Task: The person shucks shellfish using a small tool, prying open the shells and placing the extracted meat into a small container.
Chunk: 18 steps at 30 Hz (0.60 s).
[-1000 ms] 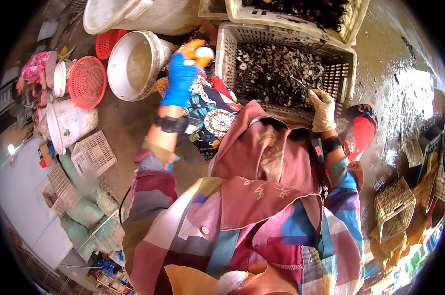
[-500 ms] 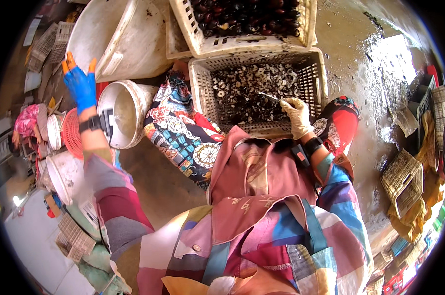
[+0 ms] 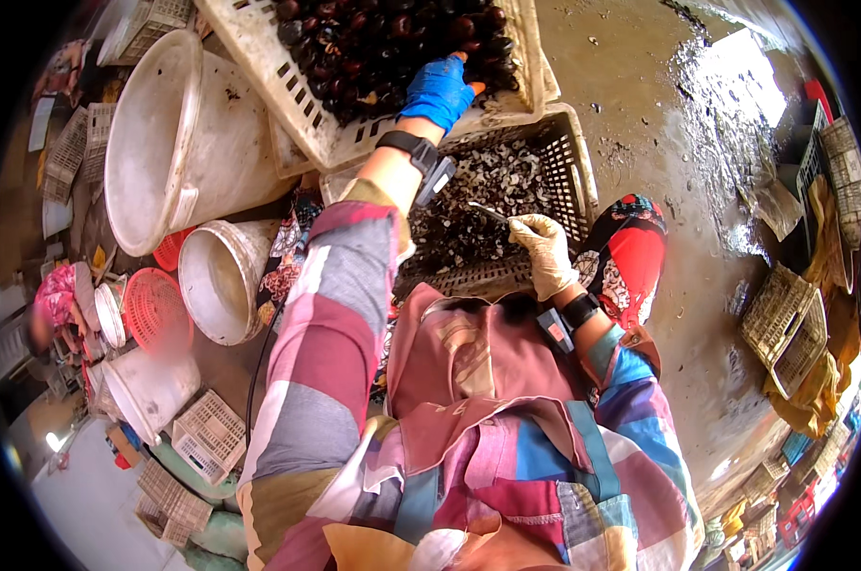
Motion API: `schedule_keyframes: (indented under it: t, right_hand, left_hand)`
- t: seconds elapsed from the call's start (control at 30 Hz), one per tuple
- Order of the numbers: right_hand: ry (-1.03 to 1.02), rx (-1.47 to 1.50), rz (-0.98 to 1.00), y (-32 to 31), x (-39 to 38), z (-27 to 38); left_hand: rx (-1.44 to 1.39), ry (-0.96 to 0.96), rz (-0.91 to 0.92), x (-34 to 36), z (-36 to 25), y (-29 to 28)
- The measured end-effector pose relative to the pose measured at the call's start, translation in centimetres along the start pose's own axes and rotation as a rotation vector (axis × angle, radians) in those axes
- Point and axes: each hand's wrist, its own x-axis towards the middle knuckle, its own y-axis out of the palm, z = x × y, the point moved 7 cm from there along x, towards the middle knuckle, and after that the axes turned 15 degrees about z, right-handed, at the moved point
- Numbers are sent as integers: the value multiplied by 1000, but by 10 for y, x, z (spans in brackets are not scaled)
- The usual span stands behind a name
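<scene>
Through my remote feed I'm seeing the right hand [image 3: 542,252] clamped on a slim metal tool [image 3: 488,211], its pale-gloved fingers closing around the handle and leaving the tip free, presumably for control. The tip is pointing away from the palm, over the lower crate [image 3: 583,157], whose dark and whitish scraps [image 3: 511,176] are lying just beyond the grip. I'm judging that this crate is standing so close so its slotted walls can contain loose bits and let them drain.

Farther out, ahead and to the left of that grip, the left hand [image 3: 438,93] is resting at the dark glossy pieces [image 3: 364,57] filling the upper crate [image 3: 345,143]. I'm losing some of its fingertips, so I cannot tell whether they are pinching anything. The upper crate is overlapping the lower one's far side, probably to stay within arm's reach.

Well left of the tool, a white bucket [image 3: 249,257] is tilting in my view; past it, a big pale tub [image 3: 235,143] and a red basket [image 3: 161,305] are sitting off to the side.
</scene>
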Motion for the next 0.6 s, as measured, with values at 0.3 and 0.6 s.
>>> schedule_keyframes:
  t: [0.3, 0.6]
  right_hand:
    - [-46, 129, -81, 2, -3, 37]
    - [-222, -221, 29, 27, 16, 90]
  left_hand:
    - [-1174, 0, 175, -42, 13, 8]
    - [-1374, -52, 155, -164, -13, 8]
